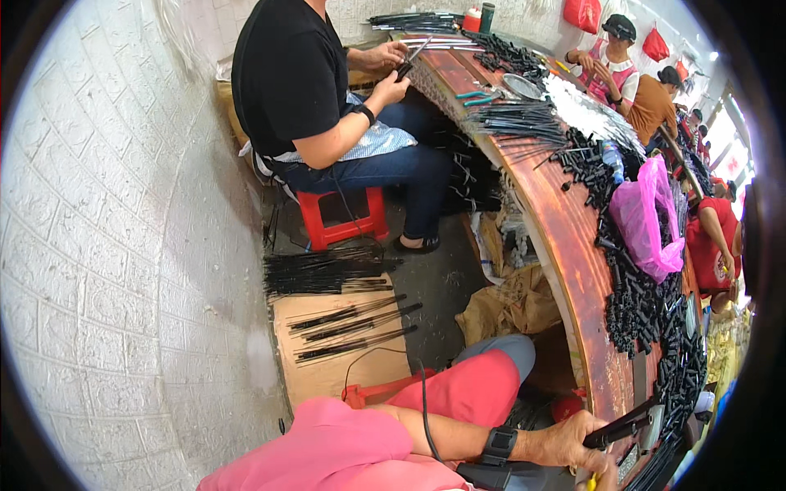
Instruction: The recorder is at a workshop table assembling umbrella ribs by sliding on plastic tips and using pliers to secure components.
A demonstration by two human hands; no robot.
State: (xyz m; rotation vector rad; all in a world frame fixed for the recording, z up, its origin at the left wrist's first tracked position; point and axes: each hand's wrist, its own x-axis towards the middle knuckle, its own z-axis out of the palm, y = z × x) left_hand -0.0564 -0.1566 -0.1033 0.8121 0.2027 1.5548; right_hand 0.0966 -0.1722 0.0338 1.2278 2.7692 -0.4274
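My left hand (569,440), with a black band on its wrist, is closed round a black folded frame of thin rods (624,427) that looks like an umbrella frame. The frame points up and right over the table edge. Just below, at the picture's lower edge, fingers of my right hand (606,475) show, bent close to the frame's lower end. Something small and yellow (591,483) sticks out by them; what it is I cannot make out. The rest of that hand is cut off.
A long reddish wooden table (565,217) bears heaps of black plastic parts (634,311), black rods (524,121) and a pink plastic bag (651,221). Bundled black frames (348,327) lie on floor cardboard (286,315). A co-worker (286,74) sits ahead on a red stool (311,225), holding a frame.
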